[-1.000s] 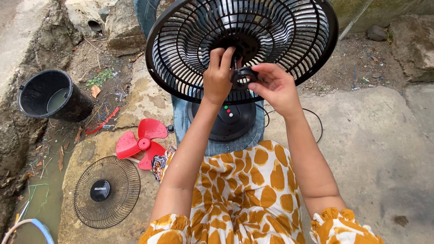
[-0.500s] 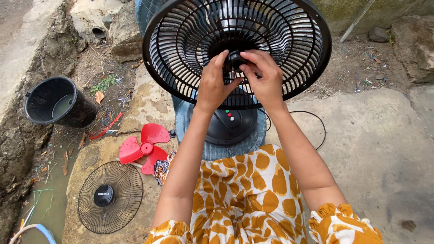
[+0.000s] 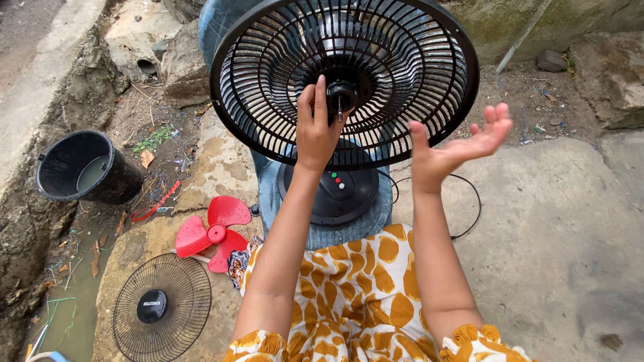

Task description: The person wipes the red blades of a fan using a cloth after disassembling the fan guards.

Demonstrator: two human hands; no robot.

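Note:
A black rear fan grille [image 3: 409,74] stands upright on a round black fan base [image 3: 342,191] that rests on a blue-grey stool. My left hand [image 3: 315,127] is raised to the hub at the grille's centre [image 3: 342,94], fingers touching it. My right hand [image 3: 456,144] hovers to the right in front of the grille's lower edge, palm up, fingers spread, holding nothing. A black cord [image 3: 466,208] loops from the base onto the concrete.
A red fan blade [image 3: 211,234] lies on the ground at left, with the black front grille [image 3: 161,308] just below it. A black bucket [image 3: 84,167] with water sits farther left by a muddy ditch. Rocks line the back.
My right hand has left the hub and swung out to the right, opening palm up. My left hand stays at the hub.

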